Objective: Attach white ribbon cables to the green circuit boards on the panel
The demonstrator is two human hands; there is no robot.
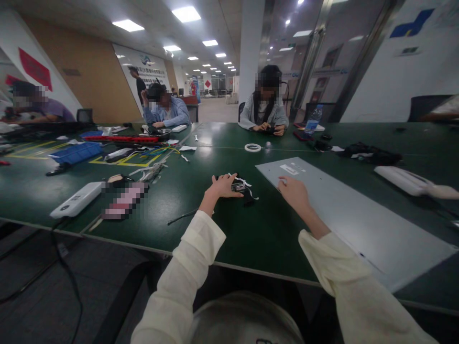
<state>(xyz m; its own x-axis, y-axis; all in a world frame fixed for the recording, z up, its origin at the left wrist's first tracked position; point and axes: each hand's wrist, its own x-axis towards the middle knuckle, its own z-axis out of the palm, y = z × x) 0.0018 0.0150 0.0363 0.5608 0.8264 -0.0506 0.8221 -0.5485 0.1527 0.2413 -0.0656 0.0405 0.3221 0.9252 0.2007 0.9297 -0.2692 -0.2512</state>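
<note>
My left hand [224, 186] grips a small black device [239, 187] on the green table, thumb on the near side and fingers on the far side. White strips stick out around the device, and its inner parts show in the middle. My right hand [294, 193] hovers at or rests on the left edge of a pale grey panel [344, 217]; I cannot tell if it touches. Its fingers are bent together as in a pinch, and whatever they hold is too small to make out. Just beyond them a white label [289, 169] lies on the panel.
A roll of white tape [253, 147] lies past the device. White power banks [77, 199] [401, 180] rest at either side. Left are a pink phone-like block [125, 200], a blue bin [76, 153] and wires. Across the table [201, 167] sit co-workers; a bottle [314, 119] stands far right.
</note>
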